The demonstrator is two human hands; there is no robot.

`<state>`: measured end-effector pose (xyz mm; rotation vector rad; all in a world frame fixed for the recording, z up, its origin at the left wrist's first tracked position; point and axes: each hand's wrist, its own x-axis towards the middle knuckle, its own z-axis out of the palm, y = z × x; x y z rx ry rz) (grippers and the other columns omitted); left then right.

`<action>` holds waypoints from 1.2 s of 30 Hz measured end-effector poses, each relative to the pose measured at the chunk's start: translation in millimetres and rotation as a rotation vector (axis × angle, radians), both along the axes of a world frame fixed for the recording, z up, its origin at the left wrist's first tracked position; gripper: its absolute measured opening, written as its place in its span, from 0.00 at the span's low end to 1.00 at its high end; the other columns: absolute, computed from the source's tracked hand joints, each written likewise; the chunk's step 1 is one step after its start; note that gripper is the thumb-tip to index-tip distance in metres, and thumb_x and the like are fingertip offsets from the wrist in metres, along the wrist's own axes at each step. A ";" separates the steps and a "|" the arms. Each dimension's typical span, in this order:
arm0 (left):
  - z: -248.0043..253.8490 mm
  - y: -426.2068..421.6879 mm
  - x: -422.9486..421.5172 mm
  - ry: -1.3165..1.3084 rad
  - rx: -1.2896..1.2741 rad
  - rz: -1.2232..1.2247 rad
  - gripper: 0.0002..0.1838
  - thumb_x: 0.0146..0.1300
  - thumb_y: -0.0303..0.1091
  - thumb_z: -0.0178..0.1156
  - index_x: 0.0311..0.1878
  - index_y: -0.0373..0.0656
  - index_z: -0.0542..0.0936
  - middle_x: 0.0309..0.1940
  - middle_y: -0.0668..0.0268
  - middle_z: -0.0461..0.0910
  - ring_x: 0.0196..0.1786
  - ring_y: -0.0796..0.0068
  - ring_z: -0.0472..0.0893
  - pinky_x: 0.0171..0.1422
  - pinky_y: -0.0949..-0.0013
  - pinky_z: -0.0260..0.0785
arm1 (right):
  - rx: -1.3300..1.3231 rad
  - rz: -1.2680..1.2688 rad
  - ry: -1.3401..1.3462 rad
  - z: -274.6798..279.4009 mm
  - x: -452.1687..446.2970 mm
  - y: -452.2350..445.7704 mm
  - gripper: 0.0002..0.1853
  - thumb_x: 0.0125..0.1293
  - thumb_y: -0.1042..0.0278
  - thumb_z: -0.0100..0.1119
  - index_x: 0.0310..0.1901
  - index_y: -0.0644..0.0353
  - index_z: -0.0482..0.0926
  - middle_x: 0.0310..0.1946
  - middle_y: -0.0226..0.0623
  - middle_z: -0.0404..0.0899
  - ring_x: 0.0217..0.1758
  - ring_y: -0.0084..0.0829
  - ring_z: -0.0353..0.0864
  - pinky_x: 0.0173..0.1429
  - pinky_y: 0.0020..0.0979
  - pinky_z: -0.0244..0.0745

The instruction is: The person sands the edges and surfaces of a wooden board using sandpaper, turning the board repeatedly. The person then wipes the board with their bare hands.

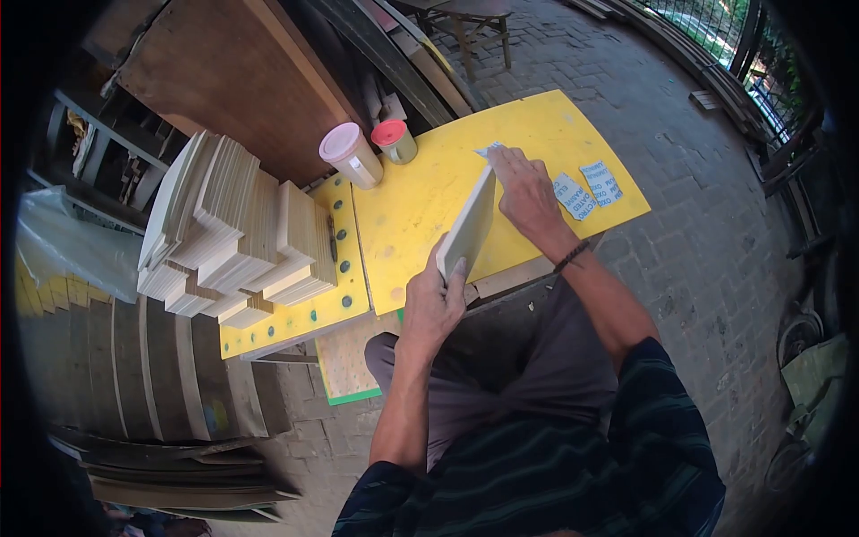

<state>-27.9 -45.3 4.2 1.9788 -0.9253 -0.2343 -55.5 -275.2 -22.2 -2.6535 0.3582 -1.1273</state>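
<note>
My left hand [432, 304] is closed around the near end of a thin, pale wooden board [469, 224], thumb on its face. The board is tilted up on edge above the yellow table [420, 206]. At its far end, my right hand [528, 199] bends its fingers over the edge, pressing a piece of sandpaper [485, 150] with bluish printed backing. Most of that piece is hidden by the fingers. Two torn sandpaper pieces [574, 197] lie printed side up on the table, right of my right hand.
Stacks of similar pale boards [242, 224] stand at the table's left end. Behind them are a pink-lidded container [349, 157] and a red-lidded mug [395, 143]. A large brown wooden panel [233, 72] leans at the back left. Brick paving [716, 295] surrounds the table.
</note>
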 end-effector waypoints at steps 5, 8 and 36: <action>-7.0 4.2 -2.3 -0.027 -0.058 0.000 0.24 0.74 0.30 0.57 0.71 0.37 0.72 0.35 0.44 0.84 0.34 0.58 0.87 0.43 0.61 0.76 | -0.092 0.100 -0.129 10.5 -19.5 44.9 0.26 0.57 0.84 0.53 0.60 0.65 0.77 0.58 0.47 0.81 0.61 0.43 0.79 0.54 0.40 0.69; -3.7 0.6 0.3 0.000 -0.003 0.009 0.24 0.74 0.30 0.57 0.71 0.37 0.71 0.36 0.44 0.85 0.35 0.57 0.87 0.44 0.61 0.77 | -0.058 0.019 -0.094 -7.0 0.1 7.9 0.26 0.57 0.85 0.52 0.60 0.66 0.77 0.57 0.47 0.81 0.60 0.43 0.79 0.54 0.40 0.69; -23.3 3.2 21.6 -0.420 -0.299 -0.145 0.25 0.66 0.32 0.64 0.65 0.34 0.74 0.34 0.48 0.85 0.36 0.53 0.87 0.44 0.58 0.77 | 0.007 0.551 -0.155 25.3 -34.6 86.7 0.26 0.61 0.77 0.57 0.64 0.65 0.77 0.63 0.50 0.79 0.71 0.46 0.75 0.64 0.40 0.69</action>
